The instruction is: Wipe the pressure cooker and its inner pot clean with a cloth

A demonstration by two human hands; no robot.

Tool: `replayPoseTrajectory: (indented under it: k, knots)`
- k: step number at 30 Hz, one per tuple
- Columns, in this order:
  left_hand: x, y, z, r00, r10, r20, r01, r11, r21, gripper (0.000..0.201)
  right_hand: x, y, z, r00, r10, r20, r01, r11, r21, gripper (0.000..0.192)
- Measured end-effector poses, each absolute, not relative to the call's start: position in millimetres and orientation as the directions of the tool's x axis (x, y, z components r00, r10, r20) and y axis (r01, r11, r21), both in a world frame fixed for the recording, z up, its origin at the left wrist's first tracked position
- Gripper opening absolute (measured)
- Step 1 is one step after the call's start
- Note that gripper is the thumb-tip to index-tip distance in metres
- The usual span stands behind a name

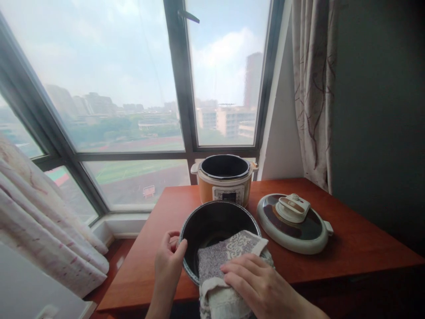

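Nearest the camera, the right hand lies flat, fingers spread, pressing a grey and cream patterned towel over the near rim of a round black metal inner pot. The towel is folded over that rim, part of it inside the pot and part hanging down outside towards the person. The left hand grips the pot's left rim, thumb hooked over the edge and fingers curled on the outer wall.

The pot stands upright at the near edge of a reddish-brown wooden table, mouth up; apart from the towel nothing shows inside it.

Just behind the pot stands an orange and cream electric pressure cooker body, open on top, its dark cavity showing nothing inside. Its white front panel faces the pot; the writing on it is too small to read.

To the right of the pot, close but apart from it, a round cream-rimmed cooker lid with a dark top and cream handle lies flat on the table.
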State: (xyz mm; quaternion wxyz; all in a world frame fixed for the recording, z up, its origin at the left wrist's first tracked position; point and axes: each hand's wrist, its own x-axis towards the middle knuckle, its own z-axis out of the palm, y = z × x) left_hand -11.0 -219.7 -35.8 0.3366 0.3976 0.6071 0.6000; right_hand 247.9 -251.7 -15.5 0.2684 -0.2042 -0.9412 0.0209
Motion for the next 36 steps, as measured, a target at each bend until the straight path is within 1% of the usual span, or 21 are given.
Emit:
replayPoseTrajectory:
  k: [2, 4, 6, 7, 9, 11, 12, 13, 14, 15, 16, 17, 18, 19, 20, 21, 24, 28, 33, 36]
  knots:
    - [-12.0, -220.1, -34.7, -0.464, 0.882, 0.086, 0.114, -0.036, 0.993, 0.040, 253.9, -253.0, -7.0, -0.782, 0.449, 0.432, 0.377, 0.893, -0.247, 0.023]
    - [-12.6, -219.7, -35.5, -0.475, 0.874, 0.107, 0.130, -0.051, 0.990, 0.039, 251.1, -253.1, 4.7, -0.753, 0.558, 0.348, 0.443, 0.822, -0.358, 0.018]
    - [-14.0, -218.0, -37.5, -0.485, 0.865, 0.128, 0.139, -0.068, 0.988, 0.040, 241.1, -250.7, 15.8, -0.715, 0.660, 0.233, 0.538, 0.731, -0.420, 0.030]
    - [-15.1, -216.8, -38.3, -0.488, 0.861, 0.140, 0.150, -0.076, 0.986, 0.041, 234.5, -248.5, 20.0, -0.701, 0.690, 0.182, 0.577, 0.698, -0.425, 0.039]
    - [-18.1, -214.3, -38.2, -0.497, 0.850, 0.175, 0.195, -0.087, 0.977, 0.045, 221.1, -243.5, 25.1, -0.710, 0.696, 0.109, 0.616, 0.689, -0.382, 0.047]
    - [-20.7, -213.9, -35.1, -0.514, 0.821, 0.248, 0.296, -0.102, 0.950, 0.048, 210.9, -239.9, 26.1, -0.729, 0.681, 0.061, 0.639, 0.710, -0.295, 0.046]
    - [-21.0, -215.3, -32.7, -0.524, 0.790, 0.319, 0.378, -0.120, 0.918, 0.047, 207.5, -239.3, 25.6, -0.734, 0.678, 0.048, 0.648, 0.719, -0.250, 0.042]
    - [-20.3, -218.0, -30.0, -0.523, 0.745, 0.415, 0.479, -0.146, 0.866, 0.044, 205.2, -239.4, 24.9, -0.738, 0.674, 0.036, 0.653, 0.727, -0.213, 0.039]
    - [-18.5, -222.2, -27.5, -0.494, 0.688, 0.531, 0.589, -0.184, 0.787, 0.038, 204.0, -240.1, 24.1, -0.739, 0.673, 0.020, 0.659, 0.728, -0.188, 0.037]
    - [-15.5, -227.5, -25.6, -0.420, 0.636, 0.647, 0.689, -0.240, 0.684, 0.031, 203.5, -241.1, 23.3, -0.737, 0.676, 0.002, 0.665, 0.726, -0.175, 0.036]
    - [-11.5, -233.7, -24.4, -0.308, 0.595, 0.742, 0.759, -0.316, 0.569, 0.023, 203.6, -242.2, 22.7, -0.737, 0.676, -0.014, 0.668, 0.725, -0.167, 0.036]
    - [-7.0, -240.1, -24.0, -0.168, 0.573, 0.802, 0.787, -0.412, 0.460, 0.018, 204.0, -243.1, 22.1, -0.739, 0.673, -0.031, 0.668, 0.727, -0.159, 0.036]
    - [-2.2, -246.1, -24.4, -0.030, 0.566, 0.824, 0.772, -0.510, 0.379, 0.018, 204.7, -243.7, 21.6, -0.743, 0.668, -0.043, 0.666, 0.731, -0.147, 0.035]
    - [2.2, -251.2, -25.4, 0.083, 0.566, 0.820, 0.732, -0.593, 0.335, 0.022, 205.5, -244.1, 20.9, -0.748, 0.663, -0.043, 0.662, 0.738, -0.134, 0.034]
    - [5.8, -255.0, -26.7, 0.156, 0.569, 0.807, 0.691, -0.647, 0.323, 0.025, 206.4, -244.1, 20.0, -0.753, 0.657, -0.032, 0.655, 0.746, -0.120, 0.033]
    - [8.5, -257.1, -27.9, 0.187, 0.575, 0.797, 0.666, -0.670, 0.327, 0.026, 207.4, -243.9, 18.6, -0.759, 0.651, -0.012, 0.648, 0.754, -0.107, 0.033]
    - [10.5, -255.3, -29.3, 0.150, 0.561, 0.814, 0.666, -0.666, 0.336, 0.023, 212.1, -242.5, 11.1, -0.776, 0.628, 0.059, 0.624, 0.777, -0.078, 0.031]
    - [7.6, -248.9, -26.6, 0.152, 0.541, 0.827, 0.659, -0.679, 0.323, 0.020, 226.2, -236.6, -1.6, -0.806, 0.572, 0.149, 0.566, 0.820, -0.084, 0.029]
    - [7.6, -249.2, -27.5, 0.120, 0.575, 0.809, 0.650, -0.662, 0.374, 0.021, 259.6, -216.8, -0.6, -0.861, 0.470, 0.193, 0.461, 0.883, -0.091, 0.028]
    - [8.0, -248.5, -28.6, 0.130, 0.578, 0.806, 0.648, -0.664, 0.372, 0.022, 277.6, -203.9, 6.5, -0.870, 0.448, 0.207, 0.436, 0.894, -0.105, 0.026]
